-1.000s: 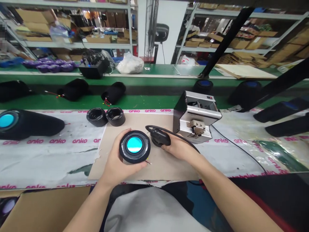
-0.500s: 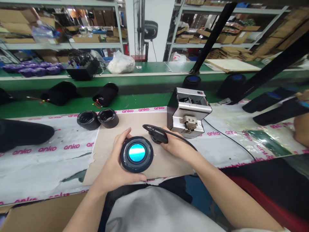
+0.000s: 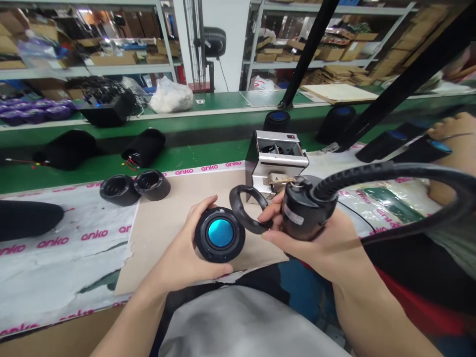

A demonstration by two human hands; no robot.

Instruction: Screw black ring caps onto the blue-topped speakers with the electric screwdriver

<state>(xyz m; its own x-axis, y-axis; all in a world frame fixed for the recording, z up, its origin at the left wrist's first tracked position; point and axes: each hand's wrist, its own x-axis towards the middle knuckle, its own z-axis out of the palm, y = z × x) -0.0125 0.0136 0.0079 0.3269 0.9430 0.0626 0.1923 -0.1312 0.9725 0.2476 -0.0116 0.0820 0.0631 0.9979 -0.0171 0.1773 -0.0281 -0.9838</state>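
Note:
My left hand (image 3: 182, 253) grips a round black speaker unit (image 3: 219, 234) with a bright cyan centre, holding it just above the tan cardboard mat (image 3: 167, 208). My right hand (image 3: 320, 245) is raised and wrapped around a black corded electric screwdriver (image 3: 301, 208). Its thick black cable (image 3: 401, 171) curves off to the right. A black ring (image 3: 247, 208) hangs from the fingers of my right hand, close to the speaker unit. The screwdriver's tip is hidden from view.
A silver screw feeder (image 3: 277, 158) stands behind my right hand. Two black speaker end caps (image 3: 136, 188) sit at the mat's left edge. A co-worker's hand (image 3: 449, 130) is near black speaker tubes at the right. Green benches and carton-filled shelves lie beyond.
My right hand has lifted the screwdriver off the mat toward me, and the black ring now shows in its fingers. The left hand still holds the speaker unit. The view has shifted slightly.

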